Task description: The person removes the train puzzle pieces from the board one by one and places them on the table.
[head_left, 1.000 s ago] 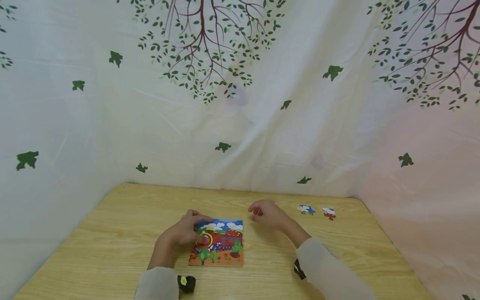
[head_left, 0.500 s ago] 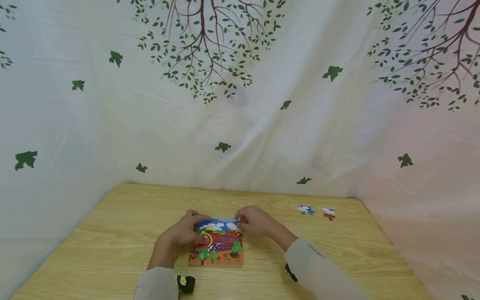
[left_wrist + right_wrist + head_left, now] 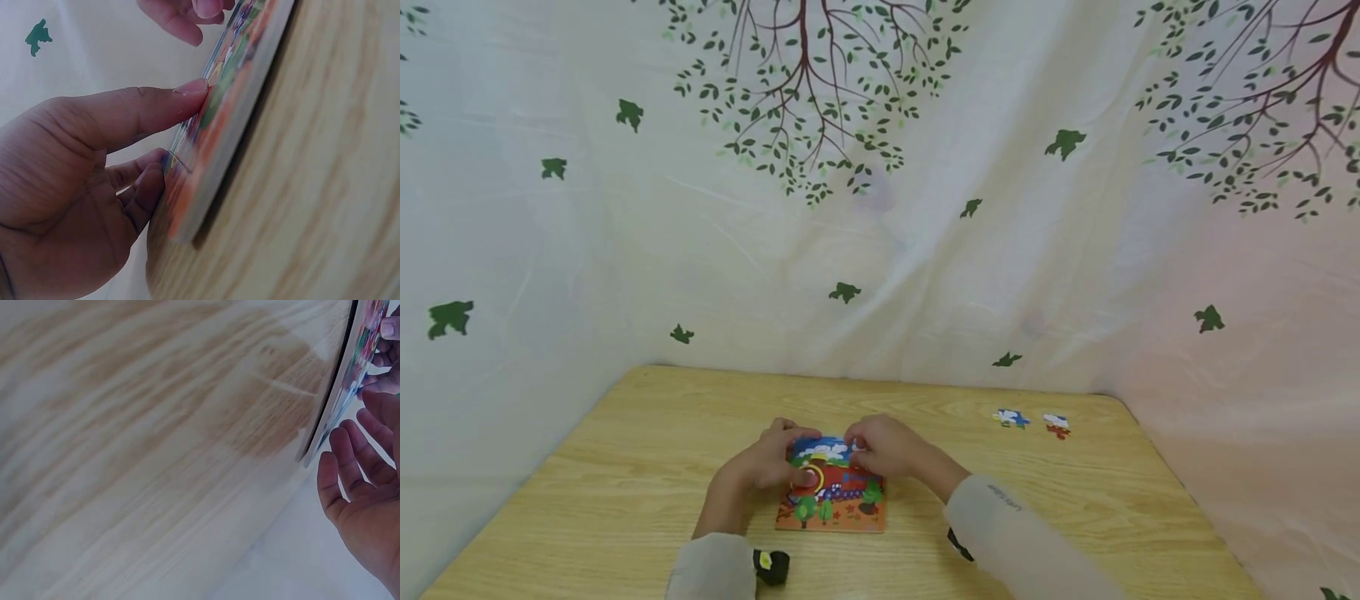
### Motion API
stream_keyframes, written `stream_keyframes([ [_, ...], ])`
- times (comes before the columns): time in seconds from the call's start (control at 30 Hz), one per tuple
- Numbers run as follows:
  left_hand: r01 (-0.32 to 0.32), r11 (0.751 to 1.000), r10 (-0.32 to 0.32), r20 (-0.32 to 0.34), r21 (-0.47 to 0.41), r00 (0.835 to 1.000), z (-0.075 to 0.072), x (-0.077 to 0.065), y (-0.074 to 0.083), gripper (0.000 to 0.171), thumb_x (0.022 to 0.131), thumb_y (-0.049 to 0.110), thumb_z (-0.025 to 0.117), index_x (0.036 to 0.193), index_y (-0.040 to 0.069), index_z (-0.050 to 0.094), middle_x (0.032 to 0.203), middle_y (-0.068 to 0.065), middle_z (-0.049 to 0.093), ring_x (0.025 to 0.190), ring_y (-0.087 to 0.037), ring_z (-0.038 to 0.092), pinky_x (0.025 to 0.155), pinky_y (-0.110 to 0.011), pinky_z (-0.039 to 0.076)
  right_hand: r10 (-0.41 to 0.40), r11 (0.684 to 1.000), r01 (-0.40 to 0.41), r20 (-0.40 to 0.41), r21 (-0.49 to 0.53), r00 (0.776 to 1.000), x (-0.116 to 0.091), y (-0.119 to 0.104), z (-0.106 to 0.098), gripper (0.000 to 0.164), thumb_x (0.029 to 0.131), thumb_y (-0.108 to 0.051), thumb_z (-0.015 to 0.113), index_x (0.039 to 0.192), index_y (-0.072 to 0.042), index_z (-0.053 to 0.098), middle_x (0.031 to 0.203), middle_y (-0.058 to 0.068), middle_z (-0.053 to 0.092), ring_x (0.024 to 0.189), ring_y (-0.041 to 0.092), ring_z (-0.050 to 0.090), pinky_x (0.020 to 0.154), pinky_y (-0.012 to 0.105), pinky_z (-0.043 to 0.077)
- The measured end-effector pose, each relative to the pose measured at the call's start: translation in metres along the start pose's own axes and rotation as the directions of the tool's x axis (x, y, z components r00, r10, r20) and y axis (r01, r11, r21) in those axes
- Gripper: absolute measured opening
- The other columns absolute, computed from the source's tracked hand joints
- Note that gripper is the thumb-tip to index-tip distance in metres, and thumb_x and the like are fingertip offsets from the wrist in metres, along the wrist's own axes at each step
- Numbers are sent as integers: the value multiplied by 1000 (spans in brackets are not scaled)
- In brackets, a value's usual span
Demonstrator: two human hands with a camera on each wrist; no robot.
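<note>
A square jigsaw puzzle [image 3: 831, 508] lies on the table in front of me. It pictures a red train, trees, clouds and brown ground. My left hand [image 3: 767, 457] holds its left side, the thumb on the printed face and the other fingers at the edge. In the left wrist view the left thumb [image 3: 150, 112] presses on the picture. Over the upper right part of the puzzle is my right hand [image 3: 887, 446], covering some of it. Spread, slightly bent fingers [image 3: 350, 456] show in the right wrist view near the puzzle's edge, with no piece visible between them.
Two loose jigsaw pieces, one blue and white [image 3: 1012, 418] and one white and reddish brown [image 3: 1057, 426], lie at the back right of the wooden table [image 3: 1075, 517]. A white curtain [image 3: 737, 250] printed with branches and leaves stands behind the table.
My right hand has moved left from beside the puzzle onto its upper right part. The left hand, the puzzle and the loose pieces have stayed in place.
</note>
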State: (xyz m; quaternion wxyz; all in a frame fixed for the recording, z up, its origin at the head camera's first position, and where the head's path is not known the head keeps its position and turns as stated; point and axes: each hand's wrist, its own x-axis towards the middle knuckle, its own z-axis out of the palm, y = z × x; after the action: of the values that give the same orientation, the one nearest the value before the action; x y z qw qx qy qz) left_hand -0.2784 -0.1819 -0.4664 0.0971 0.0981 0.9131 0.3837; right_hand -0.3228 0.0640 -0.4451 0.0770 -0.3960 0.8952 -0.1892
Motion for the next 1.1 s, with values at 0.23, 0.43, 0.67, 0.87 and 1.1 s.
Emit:
stream_keyframes([
  [0.23,2,1000,-2,2,7,1000,0,-1,1,63,79,21,90,137,20,65,142,-17,41,126,-38,45,106,-66,37,-6,1000,6,4,11,1000,9,-5,4,24,99,-23,69,118,-10,72,86,-10,63,75,5,55,72,23,48],
  [0.43,3,1000,-3,-3,11,1000,1,-2,2,67,80,19,89,141,15,62,141,-17,41,125,-37,45,106,-65,38,-9,1000,9,17,-12,1000,16,-10,8,25,98,-26,71,118,-11,72,84,-10,60,74,6,52,70,23,46],
  [0.67,6,1000,-6,-2,9,1000,0,-3,3,68,81,19,88,142,12,59,141,-17,41,126,-38,45,107,-65,37,38,999,-38,18,4,999,25,-11,13,29,98,-31,72,120,-13,72,87,-10,61,77,6,55,72,23,48],
  [0.87,-1,1000,1,1,14,1000,0,-1,1,68,80,19,88,142,11,60,141,-18,41,127,-38,45,108,-65,36,69,997,-70,19,33,997,32,-11,18,30,96,-33,73,119,-13,73,93,-8,66,81,5,57,75,23,50],
  [1.1,-3,1000,3,-6,21,1000,-1,-1,1,69,80,19,89,141,10,60,139,-18,42,127,-38,45,108,-65,35,98,993,-99,13,65,995,36,-13,21,28,93,-32,77,115,-15,72,88,-8,61,77,7,55,72,25,48],
])
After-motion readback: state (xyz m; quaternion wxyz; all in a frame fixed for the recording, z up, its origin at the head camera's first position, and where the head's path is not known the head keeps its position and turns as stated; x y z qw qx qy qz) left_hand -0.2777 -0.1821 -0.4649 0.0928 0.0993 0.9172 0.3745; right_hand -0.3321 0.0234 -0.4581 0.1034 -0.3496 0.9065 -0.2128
